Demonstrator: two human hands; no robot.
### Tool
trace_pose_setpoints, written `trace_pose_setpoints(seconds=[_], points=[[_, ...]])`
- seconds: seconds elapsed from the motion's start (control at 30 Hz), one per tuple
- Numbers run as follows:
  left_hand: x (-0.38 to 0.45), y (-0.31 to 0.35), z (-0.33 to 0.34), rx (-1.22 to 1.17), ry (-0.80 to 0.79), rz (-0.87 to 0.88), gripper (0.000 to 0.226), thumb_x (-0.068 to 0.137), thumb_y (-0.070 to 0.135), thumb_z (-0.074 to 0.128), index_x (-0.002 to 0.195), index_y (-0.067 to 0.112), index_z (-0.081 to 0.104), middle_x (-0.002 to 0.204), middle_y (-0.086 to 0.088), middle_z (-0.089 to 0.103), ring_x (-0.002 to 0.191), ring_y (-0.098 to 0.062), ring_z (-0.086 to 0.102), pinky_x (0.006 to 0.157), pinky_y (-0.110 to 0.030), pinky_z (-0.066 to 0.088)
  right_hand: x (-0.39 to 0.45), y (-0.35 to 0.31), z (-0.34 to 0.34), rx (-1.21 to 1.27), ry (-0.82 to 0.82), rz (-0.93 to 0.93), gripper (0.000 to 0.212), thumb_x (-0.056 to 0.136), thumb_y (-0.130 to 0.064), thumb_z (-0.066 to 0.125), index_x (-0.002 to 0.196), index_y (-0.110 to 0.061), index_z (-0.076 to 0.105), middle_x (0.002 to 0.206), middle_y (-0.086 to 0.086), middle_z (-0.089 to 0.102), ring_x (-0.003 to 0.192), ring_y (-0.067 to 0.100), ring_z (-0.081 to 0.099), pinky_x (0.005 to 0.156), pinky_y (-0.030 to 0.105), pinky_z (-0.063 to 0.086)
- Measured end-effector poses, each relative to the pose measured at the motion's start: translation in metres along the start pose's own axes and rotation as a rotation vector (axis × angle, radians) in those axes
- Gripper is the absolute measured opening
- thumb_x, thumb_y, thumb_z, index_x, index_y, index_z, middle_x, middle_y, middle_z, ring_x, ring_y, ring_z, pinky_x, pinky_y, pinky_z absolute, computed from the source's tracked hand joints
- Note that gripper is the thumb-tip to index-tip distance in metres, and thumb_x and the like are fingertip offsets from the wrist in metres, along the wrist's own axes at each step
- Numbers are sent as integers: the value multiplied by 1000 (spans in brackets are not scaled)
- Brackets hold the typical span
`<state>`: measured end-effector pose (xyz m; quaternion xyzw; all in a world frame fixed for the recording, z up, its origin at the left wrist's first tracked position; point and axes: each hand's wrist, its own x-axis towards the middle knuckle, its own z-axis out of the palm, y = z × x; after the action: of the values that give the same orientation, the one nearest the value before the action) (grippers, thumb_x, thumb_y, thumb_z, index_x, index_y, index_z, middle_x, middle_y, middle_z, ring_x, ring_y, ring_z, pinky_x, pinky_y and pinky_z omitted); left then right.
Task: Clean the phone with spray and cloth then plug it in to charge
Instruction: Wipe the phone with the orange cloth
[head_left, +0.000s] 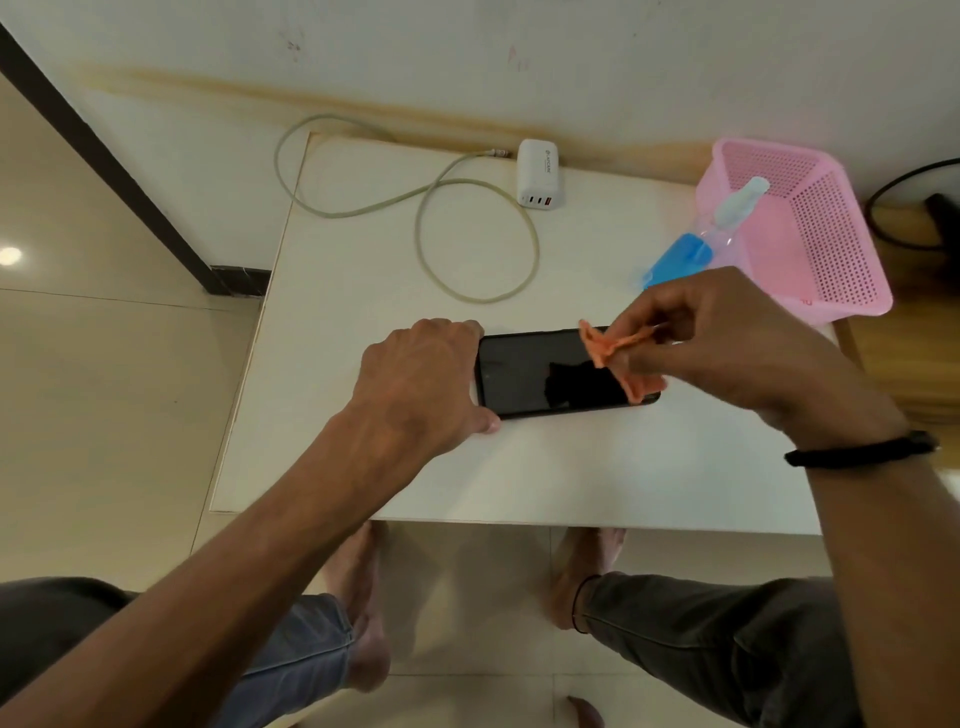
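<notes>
A black phone lies flat, screen up, in the middle of the white table. My left hand grips its left end, thumb on the near edge and fingers over the far edge. My right hand pinches a small orange cloth over the phone's right end; whether the cloth touches the screen I cannot tell. A spray bottle with blue liquid and a white nozzle leans against the pink basket. A white charger block stands by the wall, and its pale cable loops across the table.
The pink basket stands at the table's far right corner. A wooden surface with a black cable lies to the right. The table's left and near edges drop to a tiled floor, where my feet and knees show.
</notes>
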<state>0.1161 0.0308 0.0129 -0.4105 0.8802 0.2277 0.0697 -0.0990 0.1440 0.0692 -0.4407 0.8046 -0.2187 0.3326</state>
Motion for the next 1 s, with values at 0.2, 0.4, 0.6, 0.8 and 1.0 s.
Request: trace_pose_setpoints(seconds=[0.2,0.4,0.6,0.8,1.0], points=[[1,0,-1,5,-11,4,76,75,55,84,138,26,53,109,7,65,100,-22,64,76,-34,46,3,14,5,-185,384,85,6,87,-21,83,86,-19,77,84,-5,74,66,4,65,58,11,42],[0,1,-1,-1,-7,8,76,74,56,84,137,27,54,108,7,67,99,-22,65,75,-33,45,6,18,19,-387,211,228,23,87,-29,82,93,-9,72,82,11,71,76,27,70,73,34,57],[1,-1,-3,-38,2,3,79,70,56,87,137,27,56,109,6,69,100,-23,66,77,-34,48,8,14,30,-435,200,245,20,91,-27,78,96,-11,67,92,12,70,79,27,70,70,32,52],[2,-1,-1,-79,-6,-11,76,68,52,90,133,27,59,106,8,68,98,-22,65,76,-33,48,7,-2,49,-329,162,184,17,91,-29,77,87,-13,72,83,10,73,67,20,69,51,21,42],[3,-1,1,-74,9,-2,75,67,50,91,130,27,58,105,7,66,98,-22,64,76,-34,50,1,-24,83,-252,99,39,19,89,-24,79,72,-18,73,86,0,78,92,16,74,80,31,59]])
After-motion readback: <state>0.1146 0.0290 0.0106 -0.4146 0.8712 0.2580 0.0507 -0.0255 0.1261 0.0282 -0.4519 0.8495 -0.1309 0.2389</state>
